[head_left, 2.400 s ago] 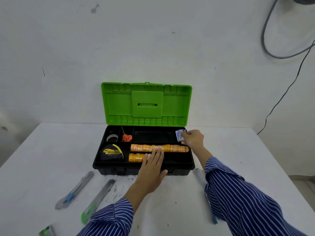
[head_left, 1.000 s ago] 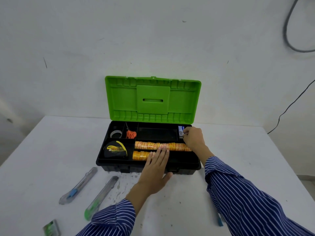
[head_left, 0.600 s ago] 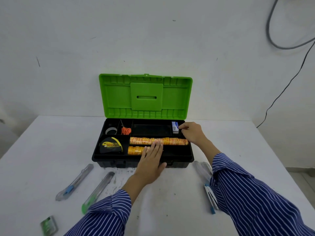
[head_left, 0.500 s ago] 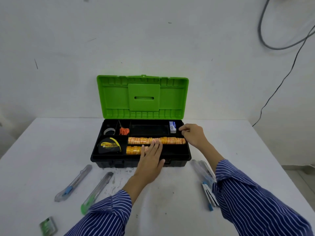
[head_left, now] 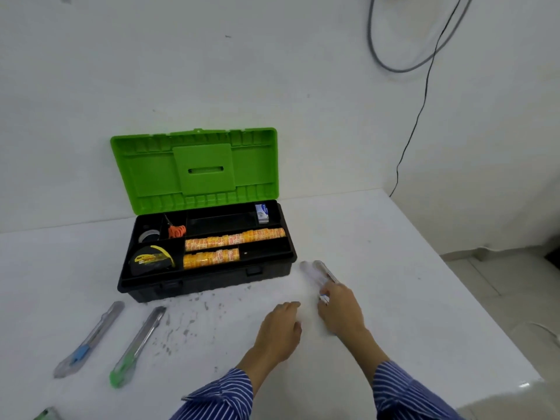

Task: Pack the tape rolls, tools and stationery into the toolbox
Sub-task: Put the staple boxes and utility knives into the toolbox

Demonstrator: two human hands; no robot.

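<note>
- The toolbox stands on the white bench with its green lid raised against the wall, up and to the left of both hands.
- Its tray holds two rows of orange tape rolls, a yellow-and-black tape measure, a grey tape roll, small orange-handled scissors and a white-and-blue eraser in the back right compartment.
- The right hand rests over the near end of a clear utility knife lying just right of the toolbox's front corner; blur hides whether the fingers grip it, and I cannot tell.
- The left hand sits just beside the right, palm down over the bench, fingers loosely bent and holding nothing.
- Well left of the hands lie two more utility knives, one with a blue slider and one with a green slider, side by side before the toolbox.
- A small green item shows at the bottom left edge.
- The bench is speckled with dark marks near the toolbox front; cables hang on the white wall, and tiled floor shows at right.
</note>
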